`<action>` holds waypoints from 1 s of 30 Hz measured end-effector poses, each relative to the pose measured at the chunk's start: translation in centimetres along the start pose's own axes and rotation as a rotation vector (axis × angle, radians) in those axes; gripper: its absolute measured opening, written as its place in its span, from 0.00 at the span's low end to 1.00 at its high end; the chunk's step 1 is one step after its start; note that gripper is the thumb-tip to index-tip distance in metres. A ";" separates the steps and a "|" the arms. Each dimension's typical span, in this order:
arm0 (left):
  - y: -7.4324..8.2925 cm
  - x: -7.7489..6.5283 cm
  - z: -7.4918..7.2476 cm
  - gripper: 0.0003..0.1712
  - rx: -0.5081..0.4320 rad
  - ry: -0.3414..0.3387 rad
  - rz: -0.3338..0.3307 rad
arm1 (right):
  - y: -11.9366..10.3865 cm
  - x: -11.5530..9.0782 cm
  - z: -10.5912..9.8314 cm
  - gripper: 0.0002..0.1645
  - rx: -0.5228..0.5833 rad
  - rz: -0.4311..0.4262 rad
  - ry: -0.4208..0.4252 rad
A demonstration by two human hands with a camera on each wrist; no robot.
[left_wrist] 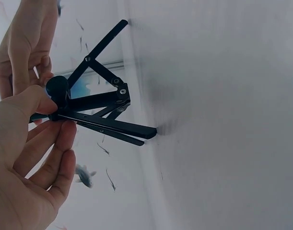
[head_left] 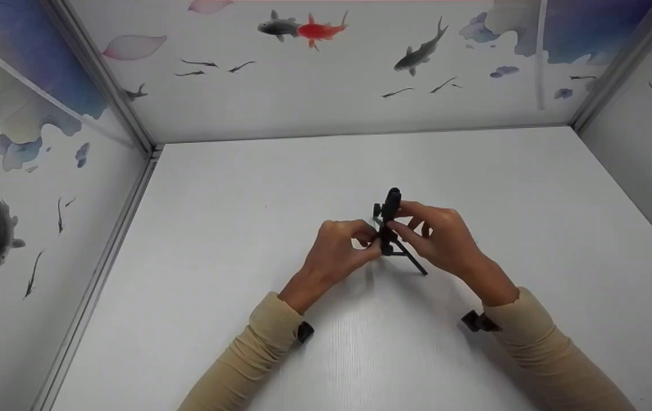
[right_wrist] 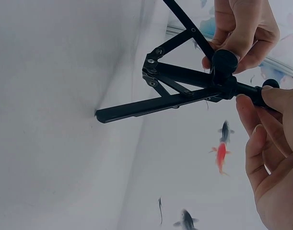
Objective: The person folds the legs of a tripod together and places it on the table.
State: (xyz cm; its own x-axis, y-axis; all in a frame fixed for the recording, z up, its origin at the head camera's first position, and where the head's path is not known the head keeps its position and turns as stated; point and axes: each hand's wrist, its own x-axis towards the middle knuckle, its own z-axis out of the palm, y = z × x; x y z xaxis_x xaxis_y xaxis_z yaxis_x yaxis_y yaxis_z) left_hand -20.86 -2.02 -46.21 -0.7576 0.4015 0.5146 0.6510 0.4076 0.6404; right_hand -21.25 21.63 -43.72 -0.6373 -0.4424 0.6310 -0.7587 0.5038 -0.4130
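A small black tripod (head_left: 393, 200) stands on the table with its hinged legs spread. My left hand (head_left: 337, 248) pinches it at the collar where the legs meet, beside a round knob (left_wrist: 58, 87). Higher up, the thumb and fingers of my right hand (head_left: 443, 237) grip the thin upper column. The right wrist view shows one long leg (right_wrist: 156, 106) reaching down to the table, with riveted braces (right_wrist: 170, 43) joining the legs to the centre post. Fingers of both hands partly hide the upper section.
The white table (head_left: 234, 188) runs back to a wall (head_left: 337, 103) printed with fish and petals. A printed side panel (head_left: 46, 188) stands at the left. Small black devices (head_left: 305, 332) sit at both wrists, by the beige sleeves.
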 end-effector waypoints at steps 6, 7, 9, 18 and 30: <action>0.1 0.0 -0.1 0.04 0.020 0.012 0.009 | 0.0 0.0 0.0 0.24 0.006 0.000 0.000; 0.1 0.0 -0.1 0.04 0.023 0.013 0.012 | 0.0 0.0 0.0 0.24 0.006 0.000 -0.001; 0.1 0.0 -0.1 0.04 0.025 0.017 0.016 | 0.0 0.0 -0.1 0.23 0.005 0.003 -0.007; 0.2 -0.1 -0.1 0.05 0.032 0.032 0.027 | -0.2 0.1 -0.1 0.22 0.012 0.020 -0.017; 0.2 -0.1 -0.1 0.04 0.040 0.045 0.033 | 0.0 0.0 0.0 0.23 0.025 0.003 -0.004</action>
State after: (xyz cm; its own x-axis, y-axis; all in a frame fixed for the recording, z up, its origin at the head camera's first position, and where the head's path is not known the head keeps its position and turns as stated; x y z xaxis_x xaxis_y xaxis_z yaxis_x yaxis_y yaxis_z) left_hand -20.65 -2.06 -46.07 -0.7364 0.3780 0.5611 0.6764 0.4276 0.5997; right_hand -21.26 21.61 -43.67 -0.6398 -0.4441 0.6273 -0.7601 0.4863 -0.4310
